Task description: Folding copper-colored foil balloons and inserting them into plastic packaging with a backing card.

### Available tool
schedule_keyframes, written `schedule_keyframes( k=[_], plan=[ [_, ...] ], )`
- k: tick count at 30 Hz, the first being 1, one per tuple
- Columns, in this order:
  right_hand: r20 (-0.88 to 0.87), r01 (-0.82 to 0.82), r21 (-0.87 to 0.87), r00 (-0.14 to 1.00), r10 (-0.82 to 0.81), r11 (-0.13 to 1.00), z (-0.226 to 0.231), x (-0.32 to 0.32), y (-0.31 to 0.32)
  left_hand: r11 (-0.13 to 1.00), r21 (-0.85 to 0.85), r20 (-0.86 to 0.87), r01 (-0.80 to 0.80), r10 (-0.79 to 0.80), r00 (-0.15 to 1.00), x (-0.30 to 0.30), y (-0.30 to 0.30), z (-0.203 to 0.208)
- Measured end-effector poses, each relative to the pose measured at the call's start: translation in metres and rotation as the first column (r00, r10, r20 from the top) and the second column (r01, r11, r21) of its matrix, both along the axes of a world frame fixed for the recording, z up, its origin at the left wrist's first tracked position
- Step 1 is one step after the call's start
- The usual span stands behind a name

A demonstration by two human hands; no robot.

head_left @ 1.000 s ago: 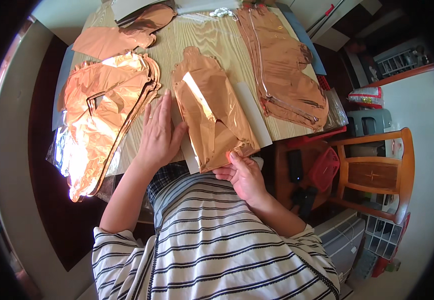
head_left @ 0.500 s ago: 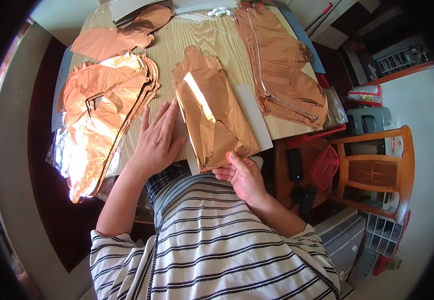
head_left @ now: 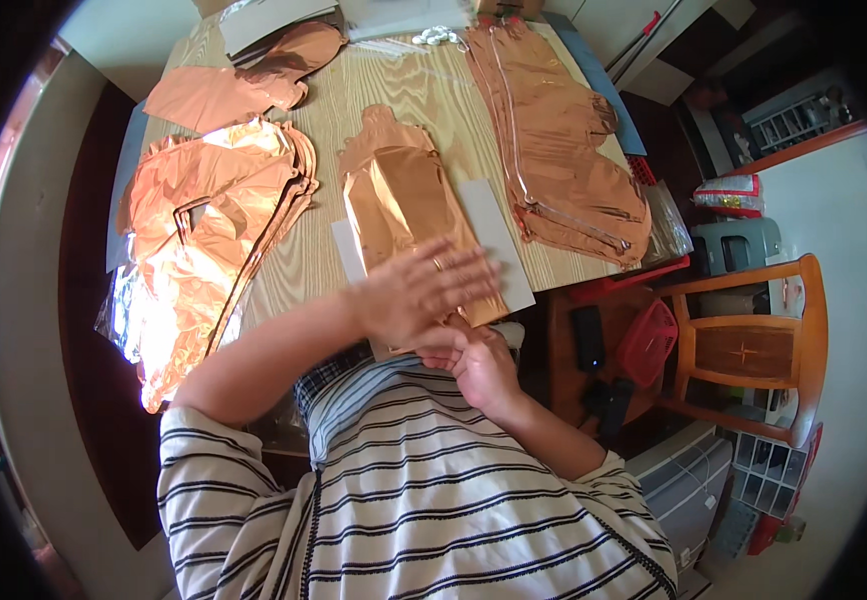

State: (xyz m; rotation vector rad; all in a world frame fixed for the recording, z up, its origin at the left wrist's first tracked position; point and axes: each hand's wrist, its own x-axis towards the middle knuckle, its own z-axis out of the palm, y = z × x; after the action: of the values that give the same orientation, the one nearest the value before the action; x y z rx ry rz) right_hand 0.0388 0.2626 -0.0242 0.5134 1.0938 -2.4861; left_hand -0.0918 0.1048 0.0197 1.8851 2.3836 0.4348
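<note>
One foil packet (head_left: 394, 200), likely light, slippery, crease-prone: we'd pinch near edge; left hand (head_left: 422, 290) unclenched, right hand (head_left: 487, 372) grip unclear.

Cannot read lower part of folded copper foil piece (head_left: 384, 195): hidden beneath left grip (head_left: 426, 293), itself smeared by motion, fingers running together. Cannot tell touch from hover there. Cannot fully see fingertips of right grip (head_left: 479, 360), partly behind left grip; cannot make out anything pinched. Mostly hidden under foil: grey card (head_left: 503, 245), showing only along sides. Burnt out by glare, folds lost: near end of left foil stack (head_left: 179, 290). Too small to tell: white bits (head_left: 436, 36) at far side of bench (head_left: 409, 85). Cut off by lower edge: striped shirt (head_left: 474, 500). Too dim to identify: dark items (head_left: 604, 400) near chair (head_left: 744, 345).
</note>
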Motion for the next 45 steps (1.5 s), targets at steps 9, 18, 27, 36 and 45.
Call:
schedule_keyframes(
  k=[9, 18, 27, 36, 45],
  plan=[
    [0.078, 0.021, -0.006, 0.997, -0.021, 1.0, 0.017, -0.002, -0.008, 0.953, -0.086, -0.308, -0.291, 0.253, 0.917, -0.118, -0.062, -0.01],
    [0.086, 0.06, -0.008, 0.995, -0.059, 0.998, 0.04, -0.035, -0.013, 0.898, 0.256, 0.02, -0.358, 0.365, 0.931, -0.006, -0.028, 0.068],
    [0.201, -0.092, -0.002, 0.975, 0.09, 0.996, 0.044, -0.056, -0.008, 0.893, 0.196, 0.068, -0.406, 0.401, 0.914, 0.038, -0.041, 0.007],
    [0.2, -0.043, -0.019, 0.979, 0.046, 0.999, 0.055, -0.058, -0.008, 0.883, 0.269, -0.16, -0.384, 0.434, 0.887, 0.042, -0.038, 0.017],
    [0.225, -0.116, 0.05, 0.969, 0.102, 0.992, 0.056, -0.057, -0.006, 0.907, 0.235, -0.29, -0.35, 0.409, 0.865, 0.039, -0.054, 0.017]
  ],
)
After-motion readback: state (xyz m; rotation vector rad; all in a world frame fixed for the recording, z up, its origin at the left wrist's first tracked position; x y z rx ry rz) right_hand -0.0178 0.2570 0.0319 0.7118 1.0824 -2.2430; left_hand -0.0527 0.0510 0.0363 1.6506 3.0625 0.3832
